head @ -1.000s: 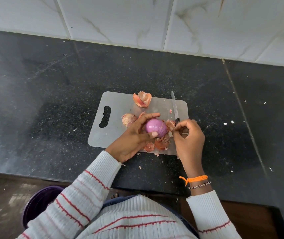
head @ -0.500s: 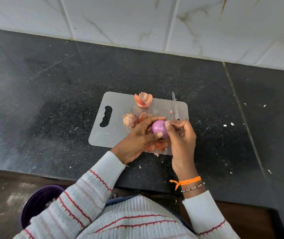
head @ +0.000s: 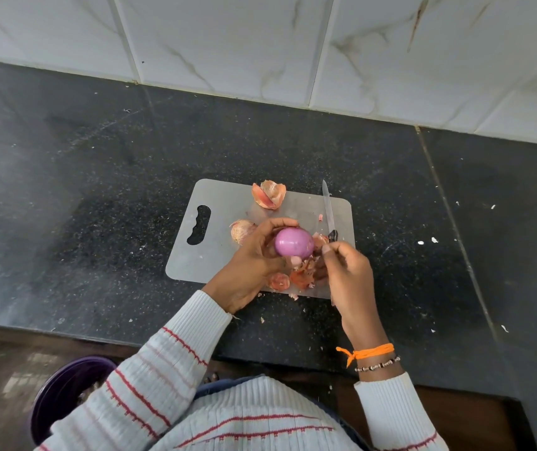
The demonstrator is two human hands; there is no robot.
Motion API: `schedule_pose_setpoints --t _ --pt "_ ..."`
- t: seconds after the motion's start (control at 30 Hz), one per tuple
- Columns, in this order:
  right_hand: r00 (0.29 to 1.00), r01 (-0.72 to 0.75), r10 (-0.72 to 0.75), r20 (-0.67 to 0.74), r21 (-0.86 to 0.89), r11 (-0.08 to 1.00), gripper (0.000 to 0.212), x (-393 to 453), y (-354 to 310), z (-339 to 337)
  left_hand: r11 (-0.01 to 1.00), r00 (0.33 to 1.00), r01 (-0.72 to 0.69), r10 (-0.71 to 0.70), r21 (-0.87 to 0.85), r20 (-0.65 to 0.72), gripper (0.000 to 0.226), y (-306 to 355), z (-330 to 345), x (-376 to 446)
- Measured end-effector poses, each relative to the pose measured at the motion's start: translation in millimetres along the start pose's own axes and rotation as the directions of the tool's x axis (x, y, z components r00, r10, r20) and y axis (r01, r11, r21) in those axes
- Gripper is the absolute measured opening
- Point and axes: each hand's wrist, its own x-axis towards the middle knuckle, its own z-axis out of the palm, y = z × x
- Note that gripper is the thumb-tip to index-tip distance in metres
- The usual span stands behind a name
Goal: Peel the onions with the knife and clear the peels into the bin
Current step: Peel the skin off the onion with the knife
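Onion point(head: 294, 243), peeled, sat gripped in the left hand point(head: 254, 265) above one cutting board point(head: 221, 249) on black counter point(head: 98, 196); right hand point(head: 347, 271) held the knife point(head: 328, 209).

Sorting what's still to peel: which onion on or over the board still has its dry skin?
The pale brown onion lying on the cutting board beside the left hand; the held onion is bare purple.

Black granite counter point(head: 98, 190), marbled wall tiles point(head: 228, 43)

No writing, label, brand, number or sign can be read anywhere in view.
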Motion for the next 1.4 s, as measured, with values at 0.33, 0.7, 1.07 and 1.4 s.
schedule_pose_setpoints --t 0.33,0.7,1.07,1.4 --pt "0.996 0.026 -0.042 0.079 0.186 0.982 0.013 -8.1 -9.8 3.7 0.949 0.971 -0.207 0.229 0.237 -0.068 0.063 -2.7 3.7 0.4" --pt "0.976 0.198 -0.210 0.061 0.156 0.968 0.057 -10.0 -11.2 2.1 0.855 0.983 -0.182 0.154 0.487 0.097 0.061 2.7 0.7 -2.1" --pt "0.875 0.479 -0.484 0.005 -0.147 0.865 0.052 -11.9 -9.3 2.1 0.518 0.823 -0.351 0.568 0.780 -0.007 0.015 5.5 10.2 -0.4" --pt "0.822 0.477 -0.554 -0.132 -0.371 0.797 0.053 -18.9 -12.6 13.5 0.696 0.856 -0.205 0.469 0.689 -0.219 0.013 7.4 30.3 -9.3"
